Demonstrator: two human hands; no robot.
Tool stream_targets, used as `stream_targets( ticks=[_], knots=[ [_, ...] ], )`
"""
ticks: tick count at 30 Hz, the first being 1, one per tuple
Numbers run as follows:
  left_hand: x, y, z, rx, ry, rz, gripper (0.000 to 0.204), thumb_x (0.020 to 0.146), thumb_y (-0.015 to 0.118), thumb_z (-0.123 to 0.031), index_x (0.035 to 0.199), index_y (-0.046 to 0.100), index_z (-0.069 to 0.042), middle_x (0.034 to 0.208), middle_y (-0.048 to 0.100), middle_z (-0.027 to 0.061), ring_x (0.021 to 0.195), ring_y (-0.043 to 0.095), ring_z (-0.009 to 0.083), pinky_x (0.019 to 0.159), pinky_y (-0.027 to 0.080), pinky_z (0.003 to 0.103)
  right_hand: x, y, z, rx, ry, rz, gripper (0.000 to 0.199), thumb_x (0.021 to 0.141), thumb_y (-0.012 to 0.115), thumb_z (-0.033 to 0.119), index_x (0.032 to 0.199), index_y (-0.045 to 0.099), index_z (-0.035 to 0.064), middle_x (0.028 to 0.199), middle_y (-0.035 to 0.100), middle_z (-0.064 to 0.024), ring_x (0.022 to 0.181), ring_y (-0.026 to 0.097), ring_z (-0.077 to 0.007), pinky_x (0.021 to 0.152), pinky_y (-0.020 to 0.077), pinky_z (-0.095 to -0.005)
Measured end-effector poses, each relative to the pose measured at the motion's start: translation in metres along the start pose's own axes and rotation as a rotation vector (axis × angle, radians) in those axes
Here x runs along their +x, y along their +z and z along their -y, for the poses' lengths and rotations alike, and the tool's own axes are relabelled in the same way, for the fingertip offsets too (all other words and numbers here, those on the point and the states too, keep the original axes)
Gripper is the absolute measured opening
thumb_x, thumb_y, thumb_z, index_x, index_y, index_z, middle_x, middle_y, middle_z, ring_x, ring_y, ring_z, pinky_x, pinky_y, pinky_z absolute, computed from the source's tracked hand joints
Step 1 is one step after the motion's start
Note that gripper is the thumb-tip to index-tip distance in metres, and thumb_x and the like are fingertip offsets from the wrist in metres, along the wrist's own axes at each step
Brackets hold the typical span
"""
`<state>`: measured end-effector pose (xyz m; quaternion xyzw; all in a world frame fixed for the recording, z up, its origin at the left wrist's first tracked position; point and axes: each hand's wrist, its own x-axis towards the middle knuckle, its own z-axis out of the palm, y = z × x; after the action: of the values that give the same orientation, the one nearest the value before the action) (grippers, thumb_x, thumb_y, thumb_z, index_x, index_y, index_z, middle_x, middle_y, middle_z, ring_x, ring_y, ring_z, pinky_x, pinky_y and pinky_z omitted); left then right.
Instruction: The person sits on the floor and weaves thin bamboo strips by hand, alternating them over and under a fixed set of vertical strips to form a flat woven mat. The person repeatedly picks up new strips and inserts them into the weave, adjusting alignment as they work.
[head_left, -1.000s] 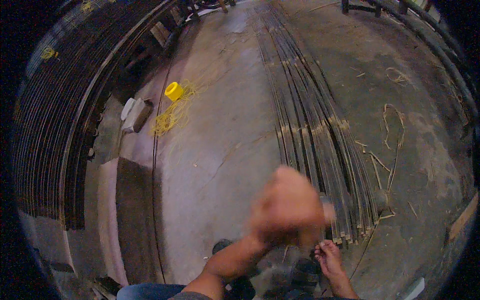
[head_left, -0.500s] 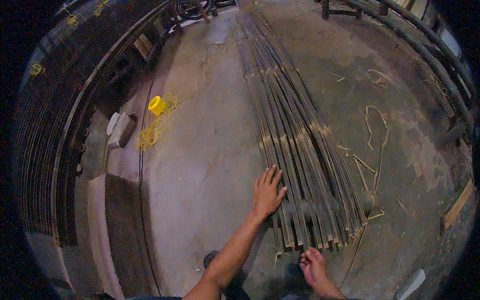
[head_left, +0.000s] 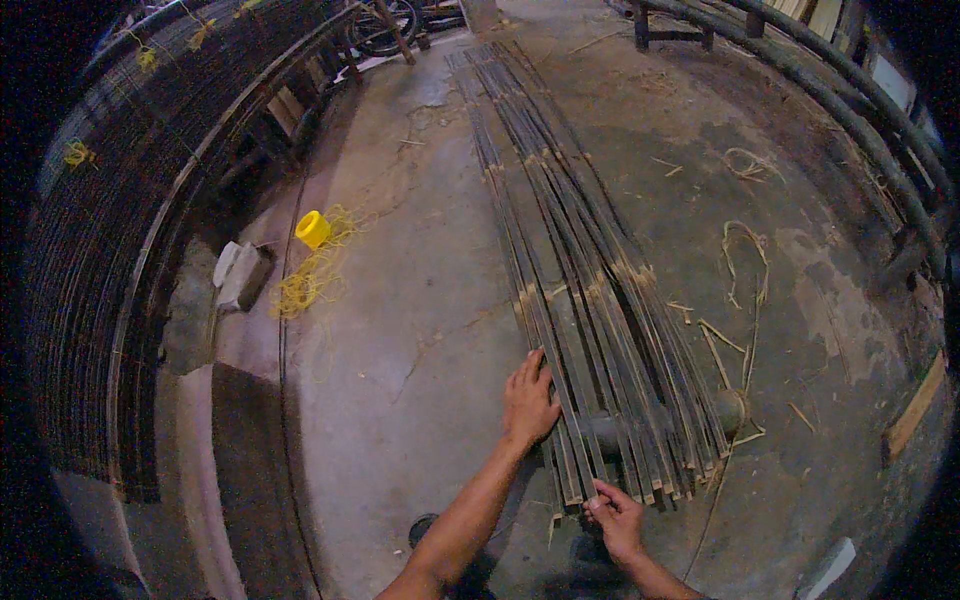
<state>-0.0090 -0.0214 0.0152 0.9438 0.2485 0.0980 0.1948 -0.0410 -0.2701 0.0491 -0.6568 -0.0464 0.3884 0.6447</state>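
A long bundle of thin dark strips (head_left: 590, 290) lies on the concrete floor, running away from me and tied in places with pale fibre. My left hand (head_left: 528, 400) rests flat, fingers spread, on the left edge of the bundle near its close end. My right hand (head_left: 615, 515) pinches the end of one strip at the near end of the bundle. The near ends rest on a grey round bar (head_left: 640, 428) that crosses under the strips.
A yellow spool (head_left: 312, 229) with loose yellow twine (head_left: 300, 288) lies on the floor to the left, beside a pale block (head_left: 240, 277). Stacks of dark strips (head_left: 110, 250) line the left side. Loose fibre scraps (head_left: 745, 270) lie to the right. Pipes (head_left: 850, 90) curve along the far right.
My left hand came down from in front of the camera and settled flat on the bundle's left edge. The view shifted slightly; my right hand stays at the strip ends.
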Motion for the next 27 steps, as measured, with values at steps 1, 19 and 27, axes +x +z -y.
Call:
stream_targets(
  ticks=[1,19,27],
  knots=[
    [0.000,0.001,-0.002,-0.026,-0.012,-0.005,0.059,0.078,0.059,-0.017,0.133,0.040,-0.005,0.142,0.032,0.0126,0.131,0.031,0.0292,0.105,0.027,0.046,-0.003,-0.003,0.002,0.002,-0.013,-0.017,0.040,0.085,0.062,0.011,0.120,0.052,-0.0036,0.076,0.057,-0.0034,0.072,0.056,-0.0113,0.070,0.0490,-0.0252],
    [0.021,0.004,0.019,-0.071,0.104,-0.172,0.053,0.084,0.058,-0.025,0.133,0.043,-0.009,0.137,0.040,0.0168,0.126,0.038,0.0338,0.101,0.032,0.045,0.007,0.004,-0.020,0.346,0.295,-0.139,0.023,0.083,0.066,0.010,0.101,0.053,0.0049,0.085,0.061,-0.0033,0.077,0.059,-0.0093,0.070,0.0495,-0.0224],
    [0.018,0.000,0.014,-0.070,0.061,-0.145,0.057,0.082,0.062,-0.030,0.132,0.045,-0.010,0.137,0.039,0.0172,0.125,0.037,0.0348,0.101,0.031,0.047,-0.006,-0.004,-0.003,0.567,0.321,-0.421,0.021,0.088,0.060,0.022,0.100,0.053,0.0052,0.082,0.058,-0.0026,0.072,0.056,-0.0120,0.064,0.0466,-0.0282]
  ],
)
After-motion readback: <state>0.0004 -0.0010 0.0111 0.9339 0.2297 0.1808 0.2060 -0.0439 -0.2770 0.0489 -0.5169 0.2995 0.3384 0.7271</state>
